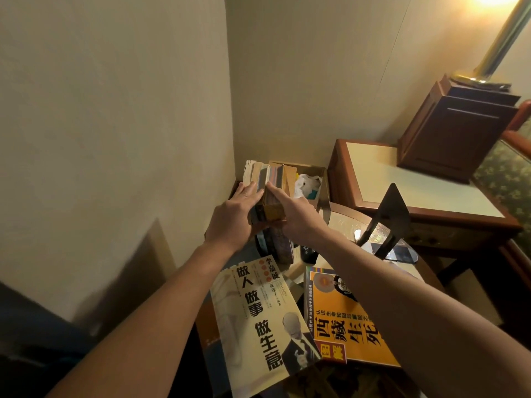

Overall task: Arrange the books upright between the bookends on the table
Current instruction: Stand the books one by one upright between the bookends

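Note:
A row of upright books (271,179) stands in the far left corner of the table, against the wall. My left hand (232,216) presses flat on the left side of the row and my right hand (296,214) on the right side, squeezing the books between them. A black metal bookend (392,216) stands apart to the right, touching no book. Two books lie flat in front: a cream one with black characters (258,320) and an orange one (344,320). A dark book (280,247) lies under my wrists.
An open cardboard box (314,182) with a white plastic bag stands behind the books. To the right is a wooden side table (416,179) carrying a dark wooden lamp base (457,130). A phone-like dark object (399,252) lies near the bookend.

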Demonstrator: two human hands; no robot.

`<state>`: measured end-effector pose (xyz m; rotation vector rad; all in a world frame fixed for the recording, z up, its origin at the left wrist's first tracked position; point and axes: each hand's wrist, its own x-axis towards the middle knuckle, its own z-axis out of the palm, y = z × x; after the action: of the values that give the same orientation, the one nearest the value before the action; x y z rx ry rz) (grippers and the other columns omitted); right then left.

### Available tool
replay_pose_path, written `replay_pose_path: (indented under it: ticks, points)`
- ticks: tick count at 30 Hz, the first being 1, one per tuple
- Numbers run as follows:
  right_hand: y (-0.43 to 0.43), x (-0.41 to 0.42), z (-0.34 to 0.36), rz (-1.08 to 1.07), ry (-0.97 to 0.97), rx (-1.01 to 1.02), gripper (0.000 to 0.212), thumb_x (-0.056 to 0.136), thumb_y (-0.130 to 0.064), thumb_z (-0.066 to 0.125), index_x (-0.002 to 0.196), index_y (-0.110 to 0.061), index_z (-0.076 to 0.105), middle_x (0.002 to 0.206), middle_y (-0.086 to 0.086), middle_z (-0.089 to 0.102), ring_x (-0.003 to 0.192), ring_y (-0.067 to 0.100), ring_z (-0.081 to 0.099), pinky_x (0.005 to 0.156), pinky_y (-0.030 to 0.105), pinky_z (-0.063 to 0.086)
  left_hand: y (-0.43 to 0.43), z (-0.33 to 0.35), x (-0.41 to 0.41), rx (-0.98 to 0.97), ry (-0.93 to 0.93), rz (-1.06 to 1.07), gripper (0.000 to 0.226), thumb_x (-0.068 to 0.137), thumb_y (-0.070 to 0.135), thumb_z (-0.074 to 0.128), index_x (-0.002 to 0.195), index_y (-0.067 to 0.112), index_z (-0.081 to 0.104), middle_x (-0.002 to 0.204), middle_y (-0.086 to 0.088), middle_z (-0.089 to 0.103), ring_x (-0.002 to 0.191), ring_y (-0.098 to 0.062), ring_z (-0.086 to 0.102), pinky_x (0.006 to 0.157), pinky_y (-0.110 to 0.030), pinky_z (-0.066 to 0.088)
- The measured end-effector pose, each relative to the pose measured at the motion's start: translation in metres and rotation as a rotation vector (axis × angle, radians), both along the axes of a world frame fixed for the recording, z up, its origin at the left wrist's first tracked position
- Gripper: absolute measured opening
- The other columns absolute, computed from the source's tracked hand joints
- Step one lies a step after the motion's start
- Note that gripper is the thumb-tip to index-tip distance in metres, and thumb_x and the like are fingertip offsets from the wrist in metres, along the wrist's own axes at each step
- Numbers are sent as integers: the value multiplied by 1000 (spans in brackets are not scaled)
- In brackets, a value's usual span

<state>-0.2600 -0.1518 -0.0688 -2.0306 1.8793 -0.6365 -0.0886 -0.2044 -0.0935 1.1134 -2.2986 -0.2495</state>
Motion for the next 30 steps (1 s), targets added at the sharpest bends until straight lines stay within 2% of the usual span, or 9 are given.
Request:
replay_pose_path:
  ticks: [4, 9, 13, 16, 19, 23, 26, 28, 30]
  points:
    - [1, 1, -1, -15, 4, -25, 94, 86, 5, 64, 160, -28, 16, 119, 14, 65, 89, 21, 60, 64, 26, 48, 0, -2, -2, -11, 12, 6, 66, 86, 15, 80, 145, 18, 51, 155, -2, 42, 147, -25, 34, 110, -47, 42]
    - [-2, -2, -4, -15, 11, -31, 95, 85, 6, 64, 159, -29, 17, 121, 14, 65, 87, 22, 61, 62, 23, 47, 4, -2, -5, 5, 66, 11, 62, 86, 7, 77, 143, 15, 53, 153, -3, 46, 145, -27, 37, 110, -50, 44]
    - [-1, -5, -7, -7, 3, -38, 92, 85, 7, 63, 158, -28, 19, 119, 12, 65, 85, 18, 59, 58, 13, 41, 7, 0, -5, -7, 74, 11, 61, 89, 8, 74, 144, 15, 51, 150, -6, 48, 143, -31, 40, 108, -51, 46]
    - [2, -4, -8, 7, -26, -51, 91, 86, 5, 63, 158, -28, 17, 119, 12, 66, 91, 24, 65, 66, 24, 52, 8, 1, -6, -24, 54, 18, 62, 89, 1, 69, 146, 19, 50, 152, -6, 47, 144, -31, 39, 106, -52, 48]
    - [9, -7, -11, 2, -74, -55, 98, 87, 0, 63, 159, -31, 5, 121, 12, 69, 89, 24, 68, 74, 35, 57, 10, 3, -8, 0, 35, 19, 65, 90, 0, 66, 148, 21, 47, 156, -3, 41, 148, -28, 32, 109, -50, 45]
    - [29, -12, -7, -25, -115, -85, 102, 90, -11, 66, 159, -30, -7, 129, 13, 66, 92, 28, 69, 81, 46, 58, 19, 4, -7, 31, 26, -5, 68, 91, 9, 68, 152, 22, 40, 161, -2, 33, 152, -26, 23, 110, -48, 41]
    - [46, -14, -1, -37, -119, -65, 102, 91, -16, 69, 160, -25, -5, 133, 17, 63, 94, 27, 68, 82, 42, 57, 31, 0, -2, 52, 43, 14, 68, 95, 23, 68, 155, 20, 35, 164, -5, 27, 152, -28, 22, 113, -49, 38]
    - [56, -14, 0, -49, -91, -61, 104, 89, -11, 69, 160, -25, -6, 121, 19, 68, 78, 20, 66, 72, 38, 57, 41, -4, 1, 66, 62, 31, 71, 95, 28, 67, 156, 21, 32, 166, -4, 22, 152, -29, 21, 114, -51, 36]
    - [69, -13, 0, -50, -93, -60, 104, 88, -9, 69, 160, -25, -5, 121, 19, 68, 66, 10, 59, 65, 30, 53, 53, -9, 5, 96, 88, 62, 73, 95, 31, 67, 157, 22, 30, 167, -4, 20, 152, -29, 21, 116, -52, 35]
